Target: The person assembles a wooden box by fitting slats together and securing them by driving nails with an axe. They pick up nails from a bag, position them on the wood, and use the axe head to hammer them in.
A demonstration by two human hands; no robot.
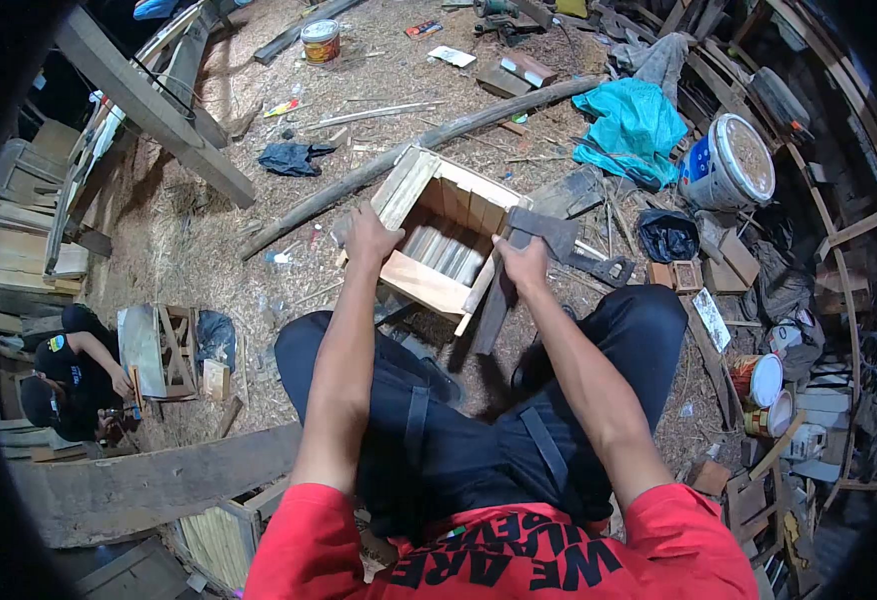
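An open wooden box point(427, 282) is tilted between my knees, its slatted inside facing up. My left hand point(369, 238) grips the box's upper left edge, thumb toward the opening. At the box's right side, my right hand point(524, 262) has its fingers closed at the rim, beside a dark flat blade-like tool point(547, 232). Whether these fingers hold the tool, the rim or both is unclear. Just right of the tool lies a dark piece with a handle-like cutout point(604, 268).
A long pole point(359, 178) crosses the shaving-covered ground behind the box. To the right are a teal sack point(631, 130) and a white bucket point(729, 165). Another person point(74, 375) works at the lower left, near a small wooden frame point(159, 350).
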